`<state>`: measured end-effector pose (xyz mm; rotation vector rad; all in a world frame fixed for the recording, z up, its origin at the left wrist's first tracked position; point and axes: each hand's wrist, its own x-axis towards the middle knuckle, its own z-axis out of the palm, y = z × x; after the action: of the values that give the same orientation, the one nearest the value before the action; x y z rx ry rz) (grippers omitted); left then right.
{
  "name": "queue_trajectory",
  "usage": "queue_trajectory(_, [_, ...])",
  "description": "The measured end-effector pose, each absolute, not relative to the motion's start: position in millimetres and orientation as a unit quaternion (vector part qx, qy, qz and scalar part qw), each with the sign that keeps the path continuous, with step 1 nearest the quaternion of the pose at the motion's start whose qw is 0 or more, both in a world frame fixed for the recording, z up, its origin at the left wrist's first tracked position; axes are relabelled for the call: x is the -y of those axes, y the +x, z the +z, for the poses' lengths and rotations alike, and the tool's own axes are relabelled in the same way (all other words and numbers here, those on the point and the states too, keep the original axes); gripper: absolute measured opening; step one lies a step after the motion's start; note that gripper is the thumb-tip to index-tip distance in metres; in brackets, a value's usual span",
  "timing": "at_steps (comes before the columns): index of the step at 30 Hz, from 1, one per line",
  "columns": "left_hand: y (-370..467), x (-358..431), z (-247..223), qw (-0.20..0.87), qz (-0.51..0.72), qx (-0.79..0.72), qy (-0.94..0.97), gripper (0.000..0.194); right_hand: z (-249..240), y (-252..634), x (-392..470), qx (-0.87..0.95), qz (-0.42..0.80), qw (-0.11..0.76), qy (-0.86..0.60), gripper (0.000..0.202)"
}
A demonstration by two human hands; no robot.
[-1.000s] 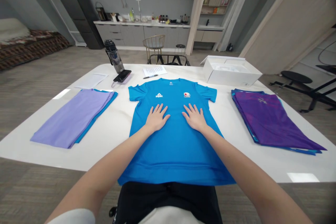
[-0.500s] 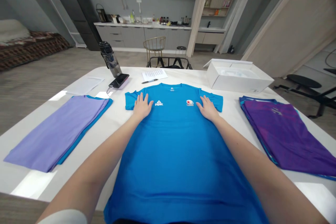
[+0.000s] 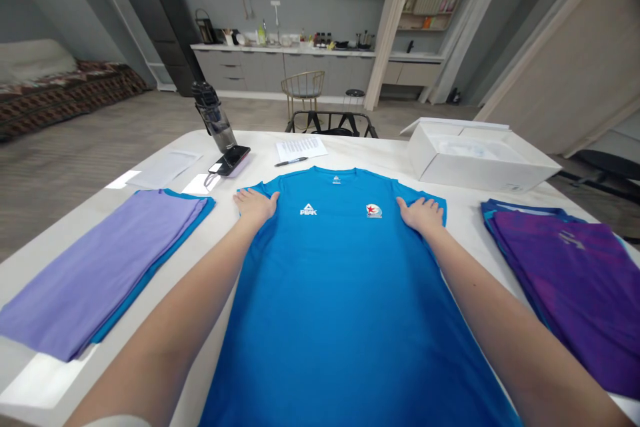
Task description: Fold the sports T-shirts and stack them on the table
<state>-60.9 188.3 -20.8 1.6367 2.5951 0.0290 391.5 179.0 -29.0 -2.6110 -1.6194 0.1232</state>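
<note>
A blue T-shirt (image 3: 330, 280) lies spread front side up on the white table, its collar at the far end and its lower hem out of view. White lettering and a small round emblem mark its chest. My left hand (image 3: 256, 205) rests flat on the left sleeve, fingers stretched out. On the right sleeve lies my right hand (image 3: 423, 213), also flat with its fingers apart. To the left are folded lilac and blue garments (image 3: 115, 260). A folded purple shirt (image 3: 570, 267) sits on other blue clothing at the right.
On the white table (image 3: 220, 227) stand a clear bottle (image 3: 216, 117) and, beside it, a phone (image 3: 230, 160). A pen (image 3: 291, 161) lies by a printed sheet (image 3: 303, 148). An open white box (image 3: 480, 157) occupies the far right. A black chair (image 3: 333, 123) is behind the table.
Both hands have slid outward from the chest sides onto the sleeves, which lie more spread. The view has shifted slightly, bringing the shirt nearer.
</note>
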Motion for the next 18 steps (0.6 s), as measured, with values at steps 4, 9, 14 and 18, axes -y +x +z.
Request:
queue_trajectory(4, [-67.8, -194.1, -28.6, 0.045, 0.053, -0.796, 0.601, 0.088, -28.8, 386.9, -185.9, 0.603, 0.067, 0.064, -0.792, 0.087])
queue_trajectory(9, [-72.2, -186.2, -32.9, 0.052, 0.070, -0.833, 0.547, 0.101, -36.5, 406.1, -180.3, 0.527, 0.092, 0.091, -0.840, 0.094])
queue_trajectory(14, [-67.2, -187.4, -29.3, 0.067, 0.055, -0.874, 0.477, 0.112, -45.4, 421.8, -179.7, 0.478, 0.083, 0.127, -0.865, 0.101])
queue_trajectory(18, [-64.4, -188.3, -22.1, 0.053, 0.036, -0.882, 0.467, 0.106, -43.0, 419.4, -182.2, 0.455, 0.085, 0.114, -0.879, 0.100])
